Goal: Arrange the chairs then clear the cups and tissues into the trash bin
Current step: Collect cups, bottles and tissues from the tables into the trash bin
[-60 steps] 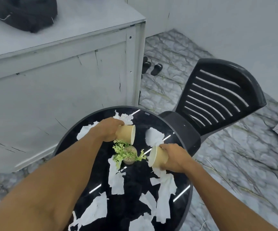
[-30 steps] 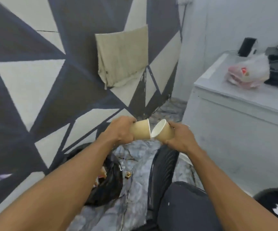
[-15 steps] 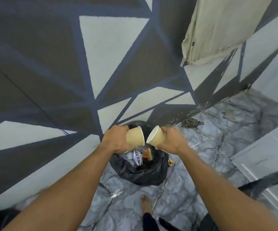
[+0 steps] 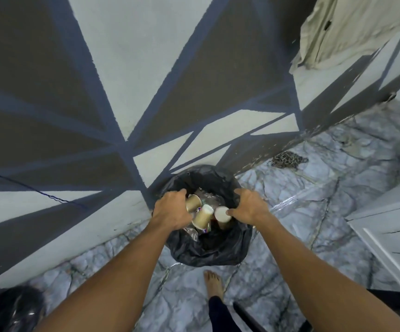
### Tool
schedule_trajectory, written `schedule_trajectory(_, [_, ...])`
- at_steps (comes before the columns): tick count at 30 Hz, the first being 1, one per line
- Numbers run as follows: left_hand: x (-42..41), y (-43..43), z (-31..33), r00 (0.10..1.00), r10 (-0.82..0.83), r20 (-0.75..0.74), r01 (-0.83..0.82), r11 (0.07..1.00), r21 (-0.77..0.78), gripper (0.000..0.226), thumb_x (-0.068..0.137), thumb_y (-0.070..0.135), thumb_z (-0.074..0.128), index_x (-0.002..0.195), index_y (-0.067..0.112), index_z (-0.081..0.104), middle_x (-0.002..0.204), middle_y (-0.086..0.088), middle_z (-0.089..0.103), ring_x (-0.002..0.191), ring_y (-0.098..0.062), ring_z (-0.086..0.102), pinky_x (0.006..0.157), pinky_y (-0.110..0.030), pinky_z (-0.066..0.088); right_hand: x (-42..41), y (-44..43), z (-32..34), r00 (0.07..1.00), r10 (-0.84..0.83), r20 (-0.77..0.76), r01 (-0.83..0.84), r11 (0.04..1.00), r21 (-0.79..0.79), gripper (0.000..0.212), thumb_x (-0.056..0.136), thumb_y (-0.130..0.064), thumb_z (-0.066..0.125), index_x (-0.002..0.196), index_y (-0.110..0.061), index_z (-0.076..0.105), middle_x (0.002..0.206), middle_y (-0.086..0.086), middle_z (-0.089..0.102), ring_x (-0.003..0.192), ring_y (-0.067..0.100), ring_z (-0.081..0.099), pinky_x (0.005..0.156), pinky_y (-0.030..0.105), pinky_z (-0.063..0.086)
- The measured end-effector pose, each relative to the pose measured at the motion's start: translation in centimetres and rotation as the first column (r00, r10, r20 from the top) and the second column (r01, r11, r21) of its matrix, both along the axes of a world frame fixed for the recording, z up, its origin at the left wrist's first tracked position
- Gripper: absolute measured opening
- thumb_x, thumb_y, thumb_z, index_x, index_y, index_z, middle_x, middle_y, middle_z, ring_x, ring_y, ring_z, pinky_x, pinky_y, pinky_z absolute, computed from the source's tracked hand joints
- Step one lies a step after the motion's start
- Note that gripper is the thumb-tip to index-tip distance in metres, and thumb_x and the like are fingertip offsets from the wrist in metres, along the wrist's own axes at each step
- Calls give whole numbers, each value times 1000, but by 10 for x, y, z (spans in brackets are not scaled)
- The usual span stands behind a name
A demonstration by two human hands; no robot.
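The trash bin [image 4: 208, 250], lined with a black bag, stands on the floor against the painted wall. Both my hands are over its mouth. My left hand [image 4: 171, 209] is curled around the base of a tan paper cup [image 4: 193, 202] that points into the bin. A second paper cup [image 4: 202, 216] lies tilted on wrappers inside the bin. My right hand [image 4: 249, 207] has its fingers spread above the bag's rim. Only its thumb tip touches a third cup [image 4: 221, 214], which sits inside the bin. No tissues, chairs or table are in view.
The wall with grey and dark triangles rises right behind the bin. A beige cloth [image 4: 352, 32] hangs at top right, and a small chain [image 4: 287, 160] lies on the marble floor. A white cabinet [image 4: 390, 238] is at right, my bare foot [image 4: 214, 282] below the bin, and another black bag [image 4: 11, 310] at bottom left.
I turned from the table to the bin with a cup in each hand and lowered both hands into its mouth. My right hand has opened off its cup.
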State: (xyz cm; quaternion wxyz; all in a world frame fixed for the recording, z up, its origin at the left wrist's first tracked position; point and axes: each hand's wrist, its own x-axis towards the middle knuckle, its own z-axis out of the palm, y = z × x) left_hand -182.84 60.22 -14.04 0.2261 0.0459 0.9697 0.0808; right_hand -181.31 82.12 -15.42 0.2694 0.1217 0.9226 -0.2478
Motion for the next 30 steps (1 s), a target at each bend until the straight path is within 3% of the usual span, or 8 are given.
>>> schedule_trajectory(8, [14, 30, 30, 995, -83, -63, 86, 994, 61, 44, 77, 27, 65, 119, 20, 56, 114, -4, 67, 104, -29, 62, 81, -40, 52, 35, 18, 39, 997, -37, -68, 34, 999, -41, 62, 75, -36, 76, 132, -20, 57, 127, 7, 63, 115, 27, 59, 93, 36, 51])
schedule_trajectory(11, [34, 47, 50, 984, -155, -84, 162, 983, 86, 55, 74, 23, 63, 129, 20, 55, 123, -5, 65, 112, -29, 61, 89, -40, 53, 66, 28, 66, 988, -65, -143, 60, 998, -37, 45, 75, -29, 73, 117, -16, 65, 115, 12, 68, 105, 30, 62, 86, 37, 54])
schedule_trajectory(15, [77, 77, 82, 951, -267, -152, 292, 940, 178, 70, 77, 24, 66, 144, 22, 47, 139, -3, 58, 127, -27, 53, 97, -40, 49, 127, 43, 101, 957, -132, -259, 126, 991, -38, 43, 79, -21, 71, 122, -18, 64, 117, 9, 68, 108, 27, 62, 78, 27, 47])
schedule_trajectory(17, [109, 97, 98, 920, -332, -209, 376, 899, 224, 62, 78, 24, 68, 138, 20, 51, 135, -3, 60, 126, -27, 53, 95, -39, 49, 165, 50, 118, 929, -178, -325, 166, 984, -64, 43, 79, -20, 71, 121, -16, 65, 115, 10, 69, 109, 27, 62, 79, 28, 49])
schedule_trajectory(20, [158, 134, 118, 859, -432, -274, 499, 825, 264, 52, 78, 26, 67, 129, 22, 56, 126, -1, 64, 119, -25, 56, 87, -37, 50, 223, 67, 144, 870, -266, -415, 240, 964, -113, 47, 81, -20, 72, 127, -14, 62, 127, 7, 65, 120, 25, 58, 93, 32, 48])
schedule_trajectory(23, [211, 178, 138, 782, -537, -316, 620, 726, 299, 54, 78, 30, 68, 131, 27, 56, 130, 0, 63, 120, -25, 57, 89, -36, 50, 290, 94, 162, 790, -348, -504, 336, 934, -119, 45, 80, -17, 72, 124, -16, 64, 127, 3, 65, 119, 21, 57, 96, 29, 44])
schedule_trajectory(26, [267, 228, 155, 702, -622, -347, 712, 626, 318, 55, 79, 26, 68, 133, 22, 57, 133, -2, 62, 124, -25, 56, 95, -37, 51, 364, 133, 173, 721, -456, -522, 461, 878, -130, 49, 74, -17, 73, 123, -18, 65, 124, -1, 66, 116, 16, 58, 94, 23, 43])
schedule_trajectory(30, [345, 297, 159, 581, -737, -345, 811, 492, 316, 49, 79, 21, 66, 126, 14, 59, 123, -8, 65, 114, -31, 60, 88, -41, 54, 465, 187, 167, 646, -583, -493, 617, 779, -113, 61, 71, -25, 75, 130, -22, 60, 129, 6, 62, 119, 24, 57, 100, 34, 46])
